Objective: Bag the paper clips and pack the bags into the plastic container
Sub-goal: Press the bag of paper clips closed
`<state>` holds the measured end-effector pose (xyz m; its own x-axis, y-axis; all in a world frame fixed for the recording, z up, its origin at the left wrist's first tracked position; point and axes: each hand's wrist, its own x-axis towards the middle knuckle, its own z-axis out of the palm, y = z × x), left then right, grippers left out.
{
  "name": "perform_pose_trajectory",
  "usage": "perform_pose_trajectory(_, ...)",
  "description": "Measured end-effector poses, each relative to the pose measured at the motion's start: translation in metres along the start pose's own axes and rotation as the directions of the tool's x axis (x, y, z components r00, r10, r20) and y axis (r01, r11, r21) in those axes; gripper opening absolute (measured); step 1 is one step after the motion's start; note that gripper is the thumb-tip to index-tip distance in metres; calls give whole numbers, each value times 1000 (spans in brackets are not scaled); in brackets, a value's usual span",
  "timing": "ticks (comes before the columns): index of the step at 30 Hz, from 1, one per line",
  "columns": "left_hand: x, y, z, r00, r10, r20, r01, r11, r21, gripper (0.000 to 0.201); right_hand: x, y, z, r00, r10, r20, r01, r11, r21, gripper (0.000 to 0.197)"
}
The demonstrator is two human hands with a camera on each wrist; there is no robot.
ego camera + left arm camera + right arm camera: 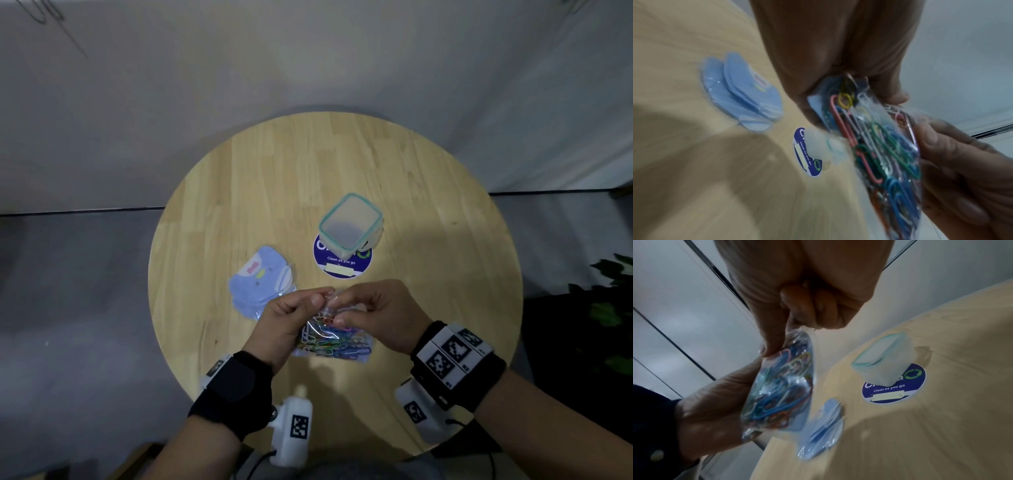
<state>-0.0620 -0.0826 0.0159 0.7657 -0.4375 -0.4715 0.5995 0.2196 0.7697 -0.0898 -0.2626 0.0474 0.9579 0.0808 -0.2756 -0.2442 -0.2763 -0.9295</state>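
Note:
A clear bag of coloured paper clips (334,337) (879,146) (779,386) hangs above the near part of the round wooden table (428,222). My left hand (291,315) pinches its top left edge and my right hand (370,308) pinches its top right edge, thumbs and fingers curled on the plastic. The plastic container (351,224) (885,358), translucent with a teal rim and no lid on it, stands beyond the hands on a blue round sticker (342,262). A pile of blue cartoon-printed bags (262,282) (744,91) (822,426) lies to the left of the sticker.
Bare wood stretches across the far and right parts of the table. A grey wall stands behind it and grey floor shows to the left. Dark green plant leaves (613,294) sit off the right edge.

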Motion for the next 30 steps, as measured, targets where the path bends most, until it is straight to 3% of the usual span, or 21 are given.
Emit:
perform_pose_trajectory(2, 0, 4, 2, 1000, 9, -9, -9, 1000, 17, 15, -2, -2, 1, 997, -37, -71, 41, 997, 61, 18)
perform_pose_trajectory(6, 0, 13, 9, 999, 48, -22, -47, 999, 16, 19, -4, -3, -7, 953, -252, -168, 230, 963, -141, 27)
perform_pose_trajectory(8, 0, 15, 11, 996, 77, -36, -77, 997, -1, 18, -3, 3, -10, 976, -183, -121, 171, 980, -106, 36)
perform_pose_trajectory(12, 2, 14, 12, 994, 85, -72, -86, 996, -14, 17, -4, 3, -4, 994, -23, 103, -5, 964, 265, 30)
perform_pose_trajectory(15, 3, 9, 7, 996, 55, -73, -54, 998, 6, 34, -1, 4, -2, 999, -15, 50, 5, 981, 194, 19)
perform_pose_trajectory(18, -1, 6, -1, 995, -97, 21, 95, 992, 84, 54, 3, 5, -2, 999, -44, -15, 46, 979, 198, 19)
perform_pose_trajectory(20, -7, 4, -3, 978, -202, 60, 191, 970, 147, 40, 5, 5, -3, 998, -60, -37, 66, 976, 207, 19)
perform_pose_trajectory(23, -10, 2, -4, 979, -199, 41, 191, 970, 148, 19, 8, 6, -5, 997, -83, 6, 81, 983, 167, 21)
perform_pose_trajectory(26, -9, 2, -2, 987, -162, 7, 159, 975, 158, 16, 12, 7, -9, 995, -59, 85, 48, 992, 120, 27)
perform_pose_trajectory(30, -7, 2, -3, 990, -144, -1, 143, 977, 157, 16, 15, 3, -12, 979, -6, 202, -10, 997, 79, 19)
